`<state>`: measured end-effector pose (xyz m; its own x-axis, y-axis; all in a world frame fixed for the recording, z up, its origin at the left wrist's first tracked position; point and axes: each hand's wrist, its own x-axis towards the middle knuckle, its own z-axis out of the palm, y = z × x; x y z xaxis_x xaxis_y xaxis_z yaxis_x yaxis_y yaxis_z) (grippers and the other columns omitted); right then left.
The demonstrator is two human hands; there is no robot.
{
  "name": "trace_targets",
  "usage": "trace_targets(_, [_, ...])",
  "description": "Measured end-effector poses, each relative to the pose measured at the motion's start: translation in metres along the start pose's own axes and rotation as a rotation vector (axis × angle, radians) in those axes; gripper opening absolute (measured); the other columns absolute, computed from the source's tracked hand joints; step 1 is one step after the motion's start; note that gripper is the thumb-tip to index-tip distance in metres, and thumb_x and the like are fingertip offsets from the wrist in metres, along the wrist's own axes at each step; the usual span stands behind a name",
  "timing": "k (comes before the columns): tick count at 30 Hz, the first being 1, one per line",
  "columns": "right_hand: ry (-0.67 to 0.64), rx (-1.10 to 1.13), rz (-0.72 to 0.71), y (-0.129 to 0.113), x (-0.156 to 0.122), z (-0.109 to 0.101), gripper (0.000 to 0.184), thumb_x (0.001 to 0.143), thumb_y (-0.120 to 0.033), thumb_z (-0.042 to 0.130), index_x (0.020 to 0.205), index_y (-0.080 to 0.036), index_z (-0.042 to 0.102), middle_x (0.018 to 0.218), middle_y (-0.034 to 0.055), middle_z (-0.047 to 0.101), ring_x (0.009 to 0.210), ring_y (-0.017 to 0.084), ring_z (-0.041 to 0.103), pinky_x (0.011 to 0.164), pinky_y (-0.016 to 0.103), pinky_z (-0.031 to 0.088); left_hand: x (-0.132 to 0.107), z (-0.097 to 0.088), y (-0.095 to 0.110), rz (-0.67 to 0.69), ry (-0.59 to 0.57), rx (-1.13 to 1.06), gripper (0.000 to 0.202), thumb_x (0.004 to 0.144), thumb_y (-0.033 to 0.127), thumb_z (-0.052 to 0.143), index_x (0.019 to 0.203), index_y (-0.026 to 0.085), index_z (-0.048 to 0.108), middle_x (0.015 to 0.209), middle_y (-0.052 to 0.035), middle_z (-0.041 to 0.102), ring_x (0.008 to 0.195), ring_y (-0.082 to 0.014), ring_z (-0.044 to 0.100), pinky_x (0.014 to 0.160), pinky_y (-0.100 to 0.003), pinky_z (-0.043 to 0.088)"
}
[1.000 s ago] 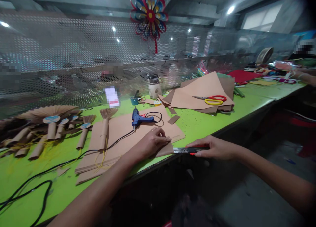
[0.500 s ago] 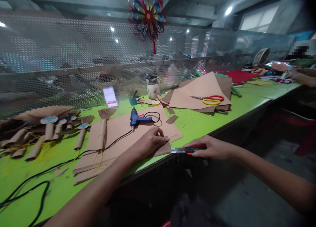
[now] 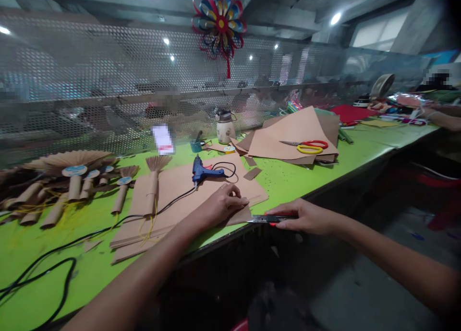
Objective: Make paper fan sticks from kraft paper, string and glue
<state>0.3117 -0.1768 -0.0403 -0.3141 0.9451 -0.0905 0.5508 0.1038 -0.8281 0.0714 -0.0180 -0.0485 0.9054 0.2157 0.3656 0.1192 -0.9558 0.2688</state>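
My left hand (image 3: 224,205) presses down on the right corner of a stack of brown kraft paper sheets (image 3: 173,196) at the front edge of the green table (image 3: 288,177), fingers curled on the paper. My right hand (image 3: 306,216) grips a red and black utility knife (image 3: 268,219), with its blade pointing left at the paper's corner just beyond the table edge. A blue glue gun (image 3: 201,171) with a black cord lies on the same stack, behind my left hand.
Finished brown paper fans with rolled handles (image 3: 72,182) lie at the left. More kraft sheets with red and yellow scissors (image 3: 309,146) lie at the right rear. A small jar (image 3: 225,127) stands by the perforated metal screen. Another person's arm (image 3: 442,117) shows far right.
The knife has slid a little to the left, closer to the paper corner. My left hand has stayed on the paper.
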Motion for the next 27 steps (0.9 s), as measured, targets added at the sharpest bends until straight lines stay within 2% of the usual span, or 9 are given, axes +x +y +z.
trace_targets(15, [-0.006,-0.016,-0.011,-0.0017,0.0036,0.0007,0.051,0.083,-0.047,0.060,0.126,-0.020,0.061,0.112,0.0059,0.069,0.101,0.025,0.061,0.089,0.034,0.047,-0.0006,0.0044,-0.0032,0.015,0.027,-0.010,0.035,0.093,0.040,0.043,0.098,0.023,0.074,0.096,-0.0090,0.056,0.086,-0.0176,0.051,0.072,-0.029,0.041])
trace_targets(27, [-0.017,-0.018,0.001,-0.0034,-0.0028,-0.0021,0.050,0.083,-0.047,0.060,0.125,-0.020,0.061,0.113,0.0048,0.068,0.099,0.023,0.062,0.087,0.031,0.046,-0.0014,0.0058,-0.0049,0.010,0.028,-0.003,0.035,0.093,0.040,0.044,0.100,0.024,0.074,0.096,-0.0088,0.055,0.085,-0.0171,0.051,0.071,-0.029,0.041])
